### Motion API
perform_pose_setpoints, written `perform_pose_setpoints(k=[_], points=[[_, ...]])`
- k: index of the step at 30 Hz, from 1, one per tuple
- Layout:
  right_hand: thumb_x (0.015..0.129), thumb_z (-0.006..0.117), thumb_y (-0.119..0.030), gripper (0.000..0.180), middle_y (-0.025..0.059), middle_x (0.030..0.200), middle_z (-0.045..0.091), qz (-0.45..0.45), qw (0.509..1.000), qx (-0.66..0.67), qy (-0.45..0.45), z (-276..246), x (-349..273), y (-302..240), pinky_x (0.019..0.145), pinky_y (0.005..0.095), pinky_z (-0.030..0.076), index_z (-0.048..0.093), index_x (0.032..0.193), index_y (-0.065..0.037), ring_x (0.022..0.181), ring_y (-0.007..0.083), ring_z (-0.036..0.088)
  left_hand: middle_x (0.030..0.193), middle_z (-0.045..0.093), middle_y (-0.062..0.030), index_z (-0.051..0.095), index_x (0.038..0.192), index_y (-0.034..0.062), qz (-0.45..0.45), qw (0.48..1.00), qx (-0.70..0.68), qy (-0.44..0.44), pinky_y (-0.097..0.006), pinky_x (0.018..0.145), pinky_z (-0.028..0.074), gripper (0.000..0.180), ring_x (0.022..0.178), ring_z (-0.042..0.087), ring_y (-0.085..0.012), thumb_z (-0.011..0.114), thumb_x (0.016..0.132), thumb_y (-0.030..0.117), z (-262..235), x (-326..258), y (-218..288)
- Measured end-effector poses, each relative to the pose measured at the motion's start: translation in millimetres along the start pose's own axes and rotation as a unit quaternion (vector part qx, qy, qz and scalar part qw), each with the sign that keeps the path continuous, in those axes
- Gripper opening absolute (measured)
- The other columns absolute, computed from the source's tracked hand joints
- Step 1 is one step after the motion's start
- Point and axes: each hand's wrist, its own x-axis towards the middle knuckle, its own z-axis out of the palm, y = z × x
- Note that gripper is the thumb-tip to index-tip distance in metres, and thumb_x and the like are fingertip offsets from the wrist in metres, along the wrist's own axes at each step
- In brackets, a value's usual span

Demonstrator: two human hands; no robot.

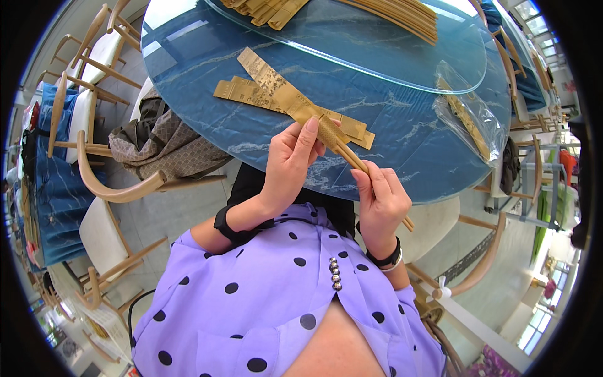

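Note:
My left hand (287, 160) pinches a gold paper chopstick sleeve (271, 80), thumb on top, near its lower end. A pair of light wooden chopsticks (353, 158) sticks out of that end, slanting down to the right. Around the bare part of the chopsticks, my right hand (383, 200) is closed with thumb and fingers, and their tips show below it. How far they reach inside the sleeve is hidden. Several more gold sleeves (242, 92) lie overlapped on the blue table just beyond my hands, partly covered by the held one.
A round glass turntable (377, 63) stands on the blue marbled table (251, 135). On it lie a stack of gold sleeves (270, 11) and a bundle of chopsticks (402, 17). At right is a clear plastic bag (470, 119) with gold sleeves. Chairs (119, 188) and a bag (166, 141) flank me.

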Motion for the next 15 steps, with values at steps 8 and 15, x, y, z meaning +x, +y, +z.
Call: perform_pose_setpoints(k=[8,15], points=[[0.087,0.08,-0.018,0.024,0.0074,0.074,0.062,0.006,1.0,-0.005,-0.003,-2.1,-0.1,-2.0,0.05,0.0332,0.045,0.073,0.102,-0.002,0.058,0.0218,0.058,0.068,0.055,0.0068,0.072,0.112,-0.0013,0.072,0.994,0.068,0.036,-0.02,0.05,0.022,0.033,0.056,0.031,0.0011,0.054,0.109,0.025,7.8,3.4,-3.5],[0.087,0.08,-0.018,0.024,0.0071,0.073,0.061,0.004,1.0,-0.003,0.0,-1.1,1.5,-3.1,0.05,0.0332,0.045,0.073,0.102,-0.002,0.058,0.0216,0.058,0.064,0.051,0.008,0.074,0.109,-0.0013,0.049,0.996,0.06,0.041,-0.02,0.049,0.02,0.032,0.055,0.03,0.0007,0.055,0.108,0.025,8.4,-0.4,-2.9]])
